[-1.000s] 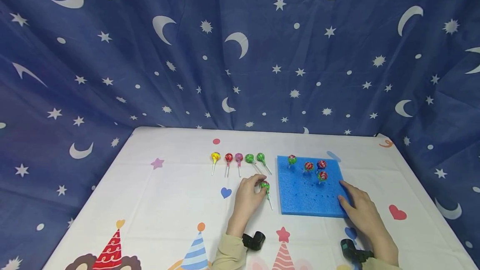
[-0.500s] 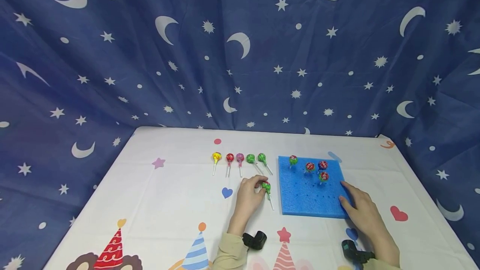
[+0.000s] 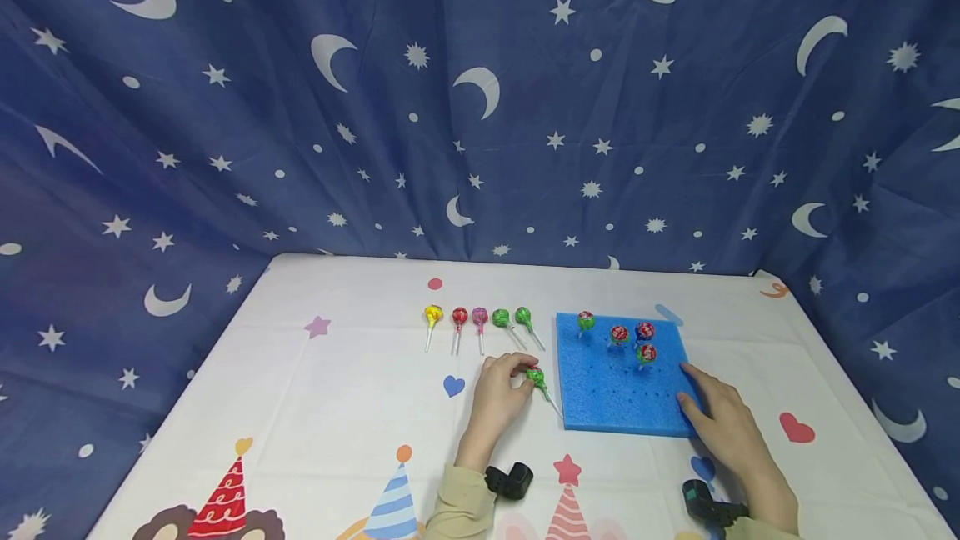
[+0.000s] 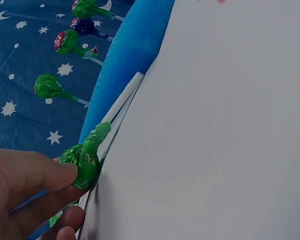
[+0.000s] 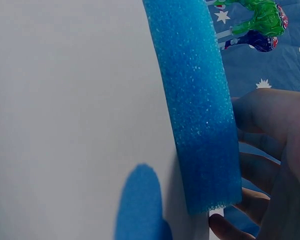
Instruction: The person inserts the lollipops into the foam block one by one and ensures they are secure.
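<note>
My left hand [image 3: 497, 397] pinches the green-wrapped head of a lollipop [image 4: 84, 162] between thumb and fingers, low over the table just left of a blue foam board [image 3: 600, 402]. The lollipop's white stick slants away toward the board's near left corner. Along the board's right edge rests my right hand [image 3: 720, 415], its fingers and thumb spread against the foam. Stuck upright in the board are several lollipops, among them a green one [image 3: 586, 321] at the back left, a red-and-green one [image 3: 647, 353] and a blue-and-red one [image 3: 644, 330].
Left of the board, a row of loose lollipops lies on the white patterned cloth [image 3: 337, 390]: yellow [image 3: 432, 314], red [image 3: 460, 317], purple [image 3: 480, 317] and two greens, the rightmost [image 3: 523, 317] nearest the board. Small holes dot the foam. A blue star-and-moon curtain [image 3: 480, 173] hangs behind.
The lollipop in my left hand has turned, its stick end swinging right toward the board's corner. My right hand and the board stay in place.
</note>
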### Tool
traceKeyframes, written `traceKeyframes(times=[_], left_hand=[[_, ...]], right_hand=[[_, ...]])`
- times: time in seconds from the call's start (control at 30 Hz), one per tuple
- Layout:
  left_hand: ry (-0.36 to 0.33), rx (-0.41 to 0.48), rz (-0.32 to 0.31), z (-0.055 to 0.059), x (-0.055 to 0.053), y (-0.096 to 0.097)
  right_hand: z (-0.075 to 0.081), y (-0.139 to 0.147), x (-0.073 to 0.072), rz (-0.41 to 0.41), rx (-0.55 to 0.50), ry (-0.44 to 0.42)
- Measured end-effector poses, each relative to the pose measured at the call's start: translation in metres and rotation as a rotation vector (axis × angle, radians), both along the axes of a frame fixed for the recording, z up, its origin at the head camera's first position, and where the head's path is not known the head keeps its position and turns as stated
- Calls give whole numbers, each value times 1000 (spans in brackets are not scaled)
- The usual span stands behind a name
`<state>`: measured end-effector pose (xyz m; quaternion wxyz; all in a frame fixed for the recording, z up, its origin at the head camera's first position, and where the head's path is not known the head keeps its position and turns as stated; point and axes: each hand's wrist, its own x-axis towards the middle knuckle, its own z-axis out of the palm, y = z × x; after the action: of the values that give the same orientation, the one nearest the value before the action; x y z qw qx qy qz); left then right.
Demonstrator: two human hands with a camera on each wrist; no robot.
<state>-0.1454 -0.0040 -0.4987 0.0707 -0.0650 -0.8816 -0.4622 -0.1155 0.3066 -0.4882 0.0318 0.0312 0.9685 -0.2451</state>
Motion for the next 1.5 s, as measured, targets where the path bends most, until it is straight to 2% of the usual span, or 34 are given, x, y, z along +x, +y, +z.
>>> traceKeyframes(times=[0.13, 0.37, 0.67, 1.0, 1.23, 1.5], left_hand=[[17, -11, -15, 1, 1, 0], [-2, -50, -36, 2, 0, -1], [-15, -47, -59, 2, 0, -5], [-73, 10, -100, 20, 5, -9], [-83, 60, -95, 33, 6, -9], [-80, 100, -85, 45, 10, -7]], right_hand=[[0, 0, 0, 0, -2, -1], [0, 0, 0, 1, -4, 0], [1, 0, 0, -3, -3, -3], [1, -1, 0, -1, 1, -8], [0, -2, 0, -3, 0, 7], [1, -2, -1, -13, 2, -25]])
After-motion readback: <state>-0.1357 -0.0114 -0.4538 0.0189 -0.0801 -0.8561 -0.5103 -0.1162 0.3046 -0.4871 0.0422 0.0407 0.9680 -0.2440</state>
